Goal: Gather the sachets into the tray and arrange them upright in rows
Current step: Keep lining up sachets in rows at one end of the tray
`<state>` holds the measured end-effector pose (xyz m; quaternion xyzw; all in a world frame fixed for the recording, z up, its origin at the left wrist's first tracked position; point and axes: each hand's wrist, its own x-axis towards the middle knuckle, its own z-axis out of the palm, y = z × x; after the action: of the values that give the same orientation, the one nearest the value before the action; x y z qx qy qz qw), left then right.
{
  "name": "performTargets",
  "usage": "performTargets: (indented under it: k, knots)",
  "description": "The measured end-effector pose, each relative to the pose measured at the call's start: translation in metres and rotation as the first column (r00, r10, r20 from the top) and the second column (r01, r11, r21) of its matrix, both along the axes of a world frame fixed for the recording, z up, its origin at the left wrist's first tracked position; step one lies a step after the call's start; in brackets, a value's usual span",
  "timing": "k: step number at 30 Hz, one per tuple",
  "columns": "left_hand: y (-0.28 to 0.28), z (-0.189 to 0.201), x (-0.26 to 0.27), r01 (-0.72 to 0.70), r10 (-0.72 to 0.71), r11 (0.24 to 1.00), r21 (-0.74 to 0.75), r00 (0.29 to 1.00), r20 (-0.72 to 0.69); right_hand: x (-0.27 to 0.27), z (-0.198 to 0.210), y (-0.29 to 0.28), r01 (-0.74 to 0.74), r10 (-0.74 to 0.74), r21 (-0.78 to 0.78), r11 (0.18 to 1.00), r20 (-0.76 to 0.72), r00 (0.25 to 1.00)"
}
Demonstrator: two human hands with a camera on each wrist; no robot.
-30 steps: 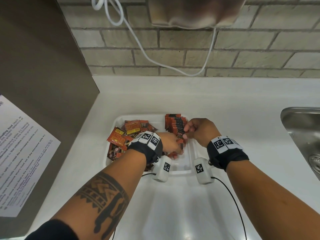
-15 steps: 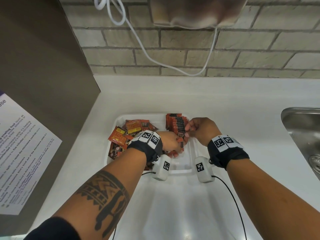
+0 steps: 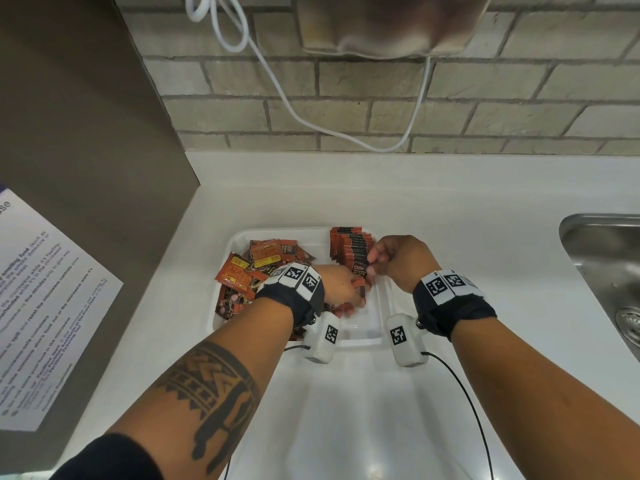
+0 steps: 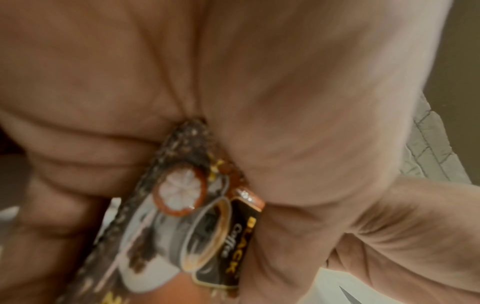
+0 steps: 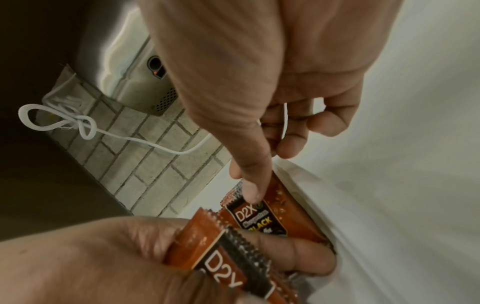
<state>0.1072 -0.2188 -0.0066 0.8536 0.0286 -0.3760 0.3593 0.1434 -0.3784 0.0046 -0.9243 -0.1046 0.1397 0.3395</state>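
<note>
A white tray (image 3: 239, 242) lies on the counter. Loose orange and black sachets (image 3: 252, 268) are piled in its left half. A row of upright sachets (image 3: 351, 244) stands along its right side. My left hand (image 3: 356, 296) grips a small bunch of sachets (image 4: 182, 205) just in front of that row. My right hand (image 3: 374, 266) pinches the top of the row's front sachet (image 5: 259, 218), thumb (image 5: 249, 185) on its face, the other fingers curled behind. In the right wrist view the left hand (image 5: 116, 257) and its sachets (image 5: 215, 253) sit close below.
A steel sink (image 3: 602, 271) is set into the white counter (image 3: 467, 209) on the right. At the left, a grey panel carries a paper notice (image 3: 41, 306). On the brick wall hang a dispenser (image 3: 384, 22) and a white cable (image 3: 277, 98).
Hardly anything: both hands stay at the near end of the upright row, and the right fingers shift slightly on the front sachet.
</note>
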Motion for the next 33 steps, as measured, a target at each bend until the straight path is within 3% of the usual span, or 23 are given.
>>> performTargets:
  k: [33]
  knots:
    - [0.0011, -0.0015, -0.0019, -0.019, 0.019, 1.0, 0.004, 1.0, 0.004, -0.0016, -0.0047, -0.0014, -0.009, 0.009, 0.042, 0.999, 0.004, 1.0]
